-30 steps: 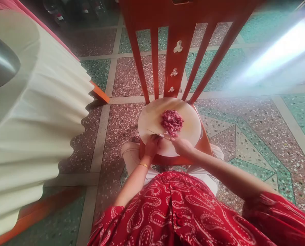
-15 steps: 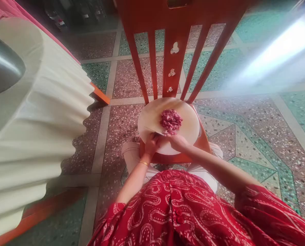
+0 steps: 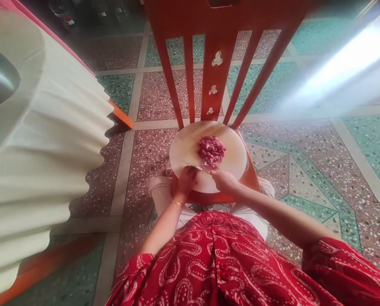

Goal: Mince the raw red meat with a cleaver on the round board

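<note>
Right hand [image 3: 224,182] drawn back slightly from minced meat [image 3: 210,150]; left hand [image 3: 187,178] fingers clasp knife [image 3: 194,166], meat just beyond.

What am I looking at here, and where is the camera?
There is no machine: the camera sits on a person's head and looks down at their own two hands. A round board lies on the seat of an orange chair, with a heap of chopped meat on it. The left hand seems to grip a knife, its thin blade lying across the board. The right hand rests at the board's near edge beside the meat. The floor is tiled.
</note>
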The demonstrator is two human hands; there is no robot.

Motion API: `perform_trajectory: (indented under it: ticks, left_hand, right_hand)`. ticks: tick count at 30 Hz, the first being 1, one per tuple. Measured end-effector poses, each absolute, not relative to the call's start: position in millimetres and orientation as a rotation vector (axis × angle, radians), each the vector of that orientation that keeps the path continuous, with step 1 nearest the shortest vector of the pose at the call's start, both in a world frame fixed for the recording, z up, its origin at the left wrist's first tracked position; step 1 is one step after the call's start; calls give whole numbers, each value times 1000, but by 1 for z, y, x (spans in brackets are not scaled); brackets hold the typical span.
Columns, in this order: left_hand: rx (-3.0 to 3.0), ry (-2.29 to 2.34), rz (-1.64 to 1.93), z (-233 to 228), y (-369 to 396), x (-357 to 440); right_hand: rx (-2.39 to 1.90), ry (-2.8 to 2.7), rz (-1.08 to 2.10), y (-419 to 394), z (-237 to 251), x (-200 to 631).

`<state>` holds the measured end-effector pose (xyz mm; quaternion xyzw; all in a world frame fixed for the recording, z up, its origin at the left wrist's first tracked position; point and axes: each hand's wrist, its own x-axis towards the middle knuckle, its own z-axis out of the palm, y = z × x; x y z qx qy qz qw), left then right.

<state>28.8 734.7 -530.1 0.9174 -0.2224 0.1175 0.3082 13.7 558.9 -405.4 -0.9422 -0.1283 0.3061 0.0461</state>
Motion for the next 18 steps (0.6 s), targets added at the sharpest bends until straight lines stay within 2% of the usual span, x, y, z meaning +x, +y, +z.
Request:
perform_trajectory:
  ticks: [8, 14, 18]
  left_hand:
    - [2437, -601, 231, -532, 735, 30]
    - [2366, -607, 210, -533, 735, 30]
    - [2387, -599, 209, -533, 734, 30]
  right_hand:
    - [-2850, -545, 810, 587, -414, 43]
    - [-2874, -415, 1023, 550, -417, 18]
    - [-2844, -466, 868, 582, -414, 35]
